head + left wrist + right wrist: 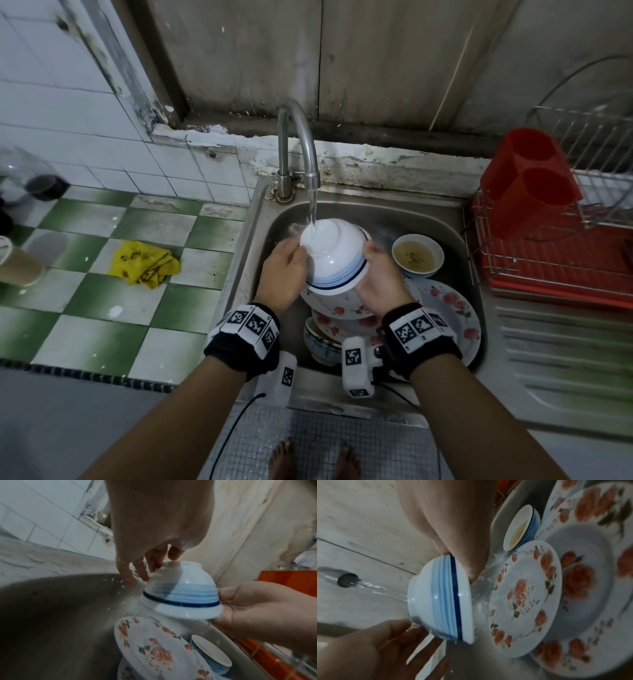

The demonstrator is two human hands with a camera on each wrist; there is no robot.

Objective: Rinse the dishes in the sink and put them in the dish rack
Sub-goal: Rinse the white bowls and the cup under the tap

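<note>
A white bowl (337, 260) (183, 595) (440, 604) with blue bands is held upside down over the sink (455, 212), and the tap's (298, 137) water stream (312, 209) lands on its base. My right hand (375, 284) (257, 612) (453, 520) grips the bowl's rim on the right. My left hand (284, 270) (150, 534) (376, 649) lays straight fingers against the bowl's base and side. Below lie floral plates (448, 308) (150, 649) (530, 595), a small bowl of yellowish liquid (417, 255) and another small bowl (320, 346).
A wire dish rack (565, 267) on a red tray stands right of the sink, with a red cutlery holder (524, 178) at its near-left corner. A yellow cloth (144, 262) lies on the green and white tiled counter to the left.
</note>
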